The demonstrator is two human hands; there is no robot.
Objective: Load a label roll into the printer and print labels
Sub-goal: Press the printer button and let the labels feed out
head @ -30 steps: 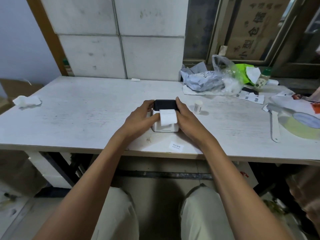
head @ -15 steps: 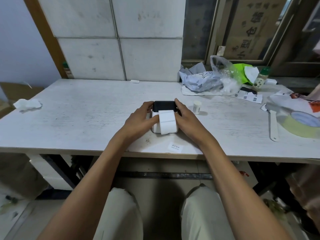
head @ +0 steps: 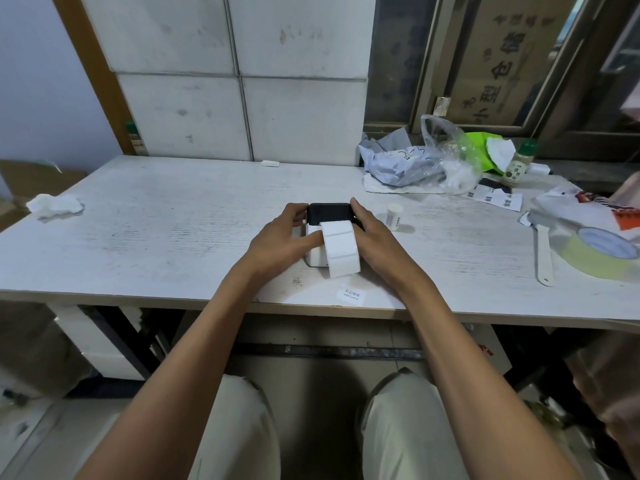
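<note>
Hands brace the printer [head: 313, 252] near the desk's [head: 138, 237] front edge; left hand [head: 284, 242] and right hand [head: 375, 239] clasp its sides, likely steadying it. Label strip [head: 341, 251] hangs over its front, apparently feeding out; a loose label [head: 351, 293] lies by the edge.

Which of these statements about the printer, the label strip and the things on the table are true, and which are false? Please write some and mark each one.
1. Both hands rest on the sides of the printer. True: left hand, right hand.
2. The label strip hangs over the printer's front. True.
3. The loose printed label lies behind the printer. False: it lies in front, near the table edge.
4. The tape roll lies at the table's left end. False: it is at the right end.
5. A small white cylinder stands right of the printer. True.
</note>
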